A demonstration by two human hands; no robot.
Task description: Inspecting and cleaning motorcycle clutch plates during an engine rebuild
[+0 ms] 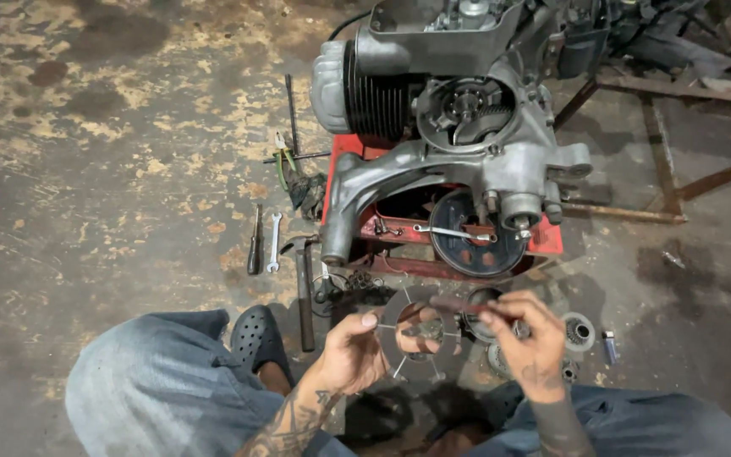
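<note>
My left hand (pixel 350 351) holds a flat grey clutch ring (pixel 412 332) with small tabs around its rim, gripping its left edge. My right hand (pixel 528 338) pinches the ring's upper right part, fingers closed on a dark strip along it. Both hands hover above the floor between my knees. Directly ahead sits a grey scooter engine (pixel 458 127) resting on a red metal tray (pixel 543 241).
A hammer (pixel 305 288), a small spanner (pixel 274 241), a dark-handled screwdriver (pixel 255 241) and green pliers (pixel 283 165) lie on the stained concrete at the left. Round clutch parts (pixel 579 332) and a small blue lighter (pixel 609 347) lie at the right. A rusty steel frame (pixel 662 152) stands at back right.
</note>
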